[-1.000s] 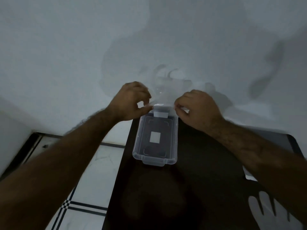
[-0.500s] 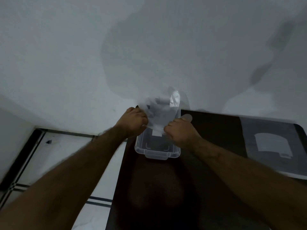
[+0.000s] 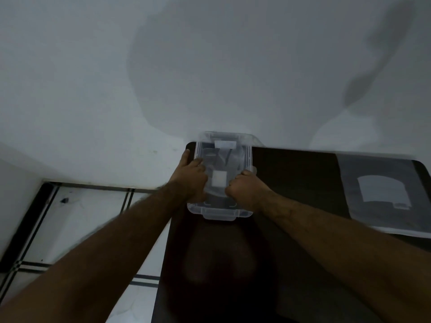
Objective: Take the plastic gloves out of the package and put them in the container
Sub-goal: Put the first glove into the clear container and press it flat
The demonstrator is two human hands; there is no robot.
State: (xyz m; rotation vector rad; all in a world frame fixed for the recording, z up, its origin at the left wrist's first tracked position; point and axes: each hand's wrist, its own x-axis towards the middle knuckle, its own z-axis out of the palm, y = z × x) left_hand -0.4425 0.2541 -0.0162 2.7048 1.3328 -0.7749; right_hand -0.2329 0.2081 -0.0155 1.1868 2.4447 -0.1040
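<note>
Nearest the person, both forearms are reaching out over the dark table (image 3: 303,183) toward its far left corner, where the clear container (image 3: 220,212) is sitting. The left hand (image 3: 192,177) is lying flat inside it, fingers spread and pressing down on the plastic gloves (image 3: 221,159); its grip is open, holding nothing. The right hand (image 3: 243,188) is curled into a fist at the container's right wall, and whether it is pinching any film I cannot tell. The gloves are lying thin and see-through in the container's far half, hard to separate by eye. They are likely feather-light, limp and slippery, springing back up unless pressed, so pinching a folded edge looks better than scooping. Further along, by the far right corner, the flat package (image 3: 382,192) is lying well apart from the container.
</note>
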